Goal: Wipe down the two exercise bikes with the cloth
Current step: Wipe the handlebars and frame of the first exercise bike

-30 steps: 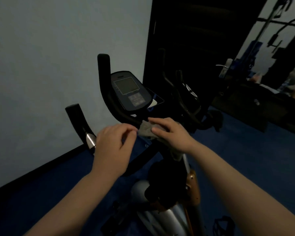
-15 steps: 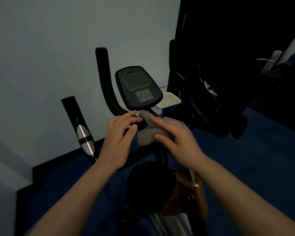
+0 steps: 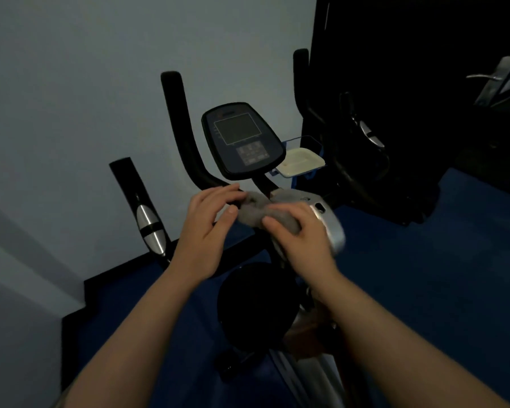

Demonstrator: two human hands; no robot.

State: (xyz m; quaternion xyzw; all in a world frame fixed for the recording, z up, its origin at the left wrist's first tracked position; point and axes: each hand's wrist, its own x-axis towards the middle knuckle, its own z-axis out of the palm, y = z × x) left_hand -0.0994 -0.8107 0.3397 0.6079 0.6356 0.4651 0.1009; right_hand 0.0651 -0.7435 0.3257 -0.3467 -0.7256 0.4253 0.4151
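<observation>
Dim room, pale wall [image 3: 71, 83] far left of the fingers. Black handlebar grip with silver sensor band [image 3: 147, 222] sits well left of the left hand. Second black handlebar upright [image 3: 177, 119] rises above and left of the fingers. Left hand [image 3: 206, 231]: fingers loosely curled, fingertips and thumb touching the left end of the cloth [image 3: 256, 210]; whether it truly pinches the cloth cannot be told. Cloth is grey, bunched, lying between the two hands on the bike stem just below the console [image 3: 242, 136], which is straight above the fingers, screen dark. Right hand [image 3: 304, 237]: fingers curled over the right part of the cloth, gripping it and pressing it on the silver frame cover [image 3: 330, 225], just right of those fingers. Black saddle [image 3: 253, 304] below both hands, between the forearms. Pale tray [image 3: 301, 161] up and right of the fingers, behind the console. Second exercise bike [image 3: 362, 136], dark, further right against a black door [image 3: 424, 54]. Blue floor [image 3: 424, 275] right of the right hand.
</observation>
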